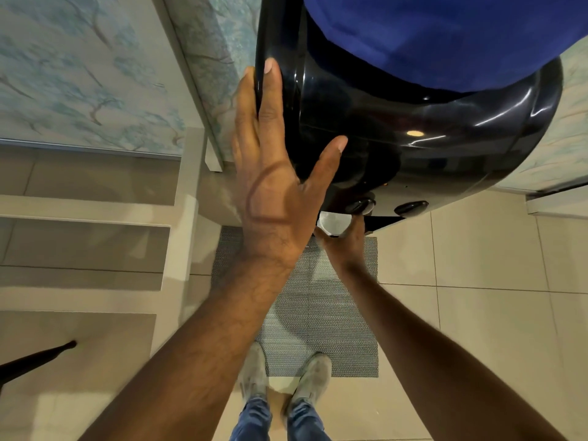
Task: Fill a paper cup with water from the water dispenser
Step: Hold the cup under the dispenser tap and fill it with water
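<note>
Paper cup (334, 223) sits under the dispenser (413, 148) taps, gripped by your right hand (345, 241); left hand (273, 173) rests open, flat on top. Flimsy stuff, so hold mid-wall and don't squeeze.

Bare forearms (no sleeves), blue jeans (254, 418), dusty grey sneakers (313, 375).

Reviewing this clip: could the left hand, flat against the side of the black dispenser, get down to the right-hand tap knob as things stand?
Probably yes. The left hand rests open on the dispenser, holding nothing, and the right-hand tap knob stands uncovered. The right hand holds the paper cup under the other tap, so the left would cross above it.
</note>
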A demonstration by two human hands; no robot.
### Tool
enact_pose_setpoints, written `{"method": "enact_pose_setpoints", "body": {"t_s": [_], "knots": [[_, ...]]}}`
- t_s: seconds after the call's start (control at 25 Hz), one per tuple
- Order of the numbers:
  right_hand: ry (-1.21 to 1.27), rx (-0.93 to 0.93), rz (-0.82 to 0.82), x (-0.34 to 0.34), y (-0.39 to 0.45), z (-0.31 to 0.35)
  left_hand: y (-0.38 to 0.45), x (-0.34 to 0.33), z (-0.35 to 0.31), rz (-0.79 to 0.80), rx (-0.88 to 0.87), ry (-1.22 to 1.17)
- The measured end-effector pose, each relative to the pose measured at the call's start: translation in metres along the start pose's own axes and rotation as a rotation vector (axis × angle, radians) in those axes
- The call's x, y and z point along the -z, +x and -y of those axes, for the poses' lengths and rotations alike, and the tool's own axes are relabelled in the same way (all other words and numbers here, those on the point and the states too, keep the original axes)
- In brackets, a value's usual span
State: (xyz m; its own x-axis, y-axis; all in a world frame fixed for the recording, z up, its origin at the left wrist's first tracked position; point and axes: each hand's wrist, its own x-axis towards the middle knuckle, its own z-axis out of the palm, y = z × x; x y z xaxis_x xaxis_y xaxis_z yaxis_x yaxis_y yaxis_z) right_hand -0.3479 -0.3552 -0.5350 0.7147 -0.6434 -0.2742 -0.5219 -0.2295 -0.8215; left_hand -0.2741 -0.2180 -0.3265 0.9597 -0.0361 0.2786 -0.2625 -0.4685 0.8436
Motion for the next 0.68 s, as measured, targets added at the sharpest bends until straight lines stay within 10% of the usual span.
{"method": "enact_pose_setpoints", "body": {"t_s": [0.68], "knots": [[0.053, 0.026, -0.05, 0.038, -0.044, 0.013, 0.002, 0.006, -0.007, 0.018, 0.004, 0.078]]}}
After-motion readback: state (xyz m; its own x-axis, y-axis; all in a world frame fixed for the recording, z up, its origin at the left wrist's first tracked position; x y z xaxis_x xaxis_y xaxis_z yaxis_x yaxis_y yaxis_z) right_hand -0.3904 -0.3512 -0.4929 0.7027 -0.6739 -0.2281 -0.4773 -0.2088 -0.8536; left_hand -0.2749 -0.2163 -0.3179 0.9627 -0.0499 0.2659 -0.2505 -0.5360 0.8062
